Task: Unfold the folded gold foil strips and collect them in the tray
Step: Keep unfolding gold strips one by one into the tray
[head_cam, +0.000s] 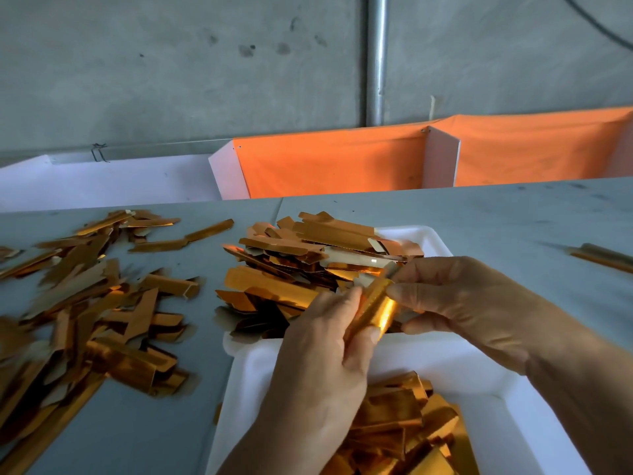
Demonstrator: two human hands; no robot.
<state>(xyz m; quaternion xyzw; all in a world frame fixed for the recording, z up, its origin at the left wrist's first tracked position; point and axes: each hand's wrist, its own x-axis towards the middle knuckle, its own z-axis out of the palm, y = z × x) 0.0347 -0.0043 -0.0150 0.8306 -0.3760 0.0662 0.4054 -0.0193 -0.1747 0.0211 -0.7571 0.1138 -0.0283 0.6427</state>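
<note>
Task looks roughly midway, maybe a bit past. Tray (442, 354) at lower centre-right already holds two heaps: one pile (308, 265) at its far end, centre of frame, spilling over the rim, and a 2nd pile (404, 426) at the near end, bottom centre. Still plenty left: loose strips (89, 303) scattered over the table (479, 217) on the left side, many w/ visible creases, so prob. not opened yet. One stray strip (603, 257) lies at far right, well apart from the rest.

Strip in hand (375, 311) sits just above the tray, centre-right of frame, betw. both hands. Left hand (318, 358) comes up from bottom centre, thumb and fingertips curled round the strip's lower end. Right hand (476, 303) comes in from the right, thumb and forefinger pinching the upper end; other fingers loosely curled underneath. Both grip it, neither is free.

Long axis runs diagonal: lower-left end toward the left hand, upper-right end pointing toward the far pile. Strip looks still curled along its length, shiny face up, so I'd judge the unfold is underway, not finished. Exact fold line: can't tell, fingers cover it.
</note>
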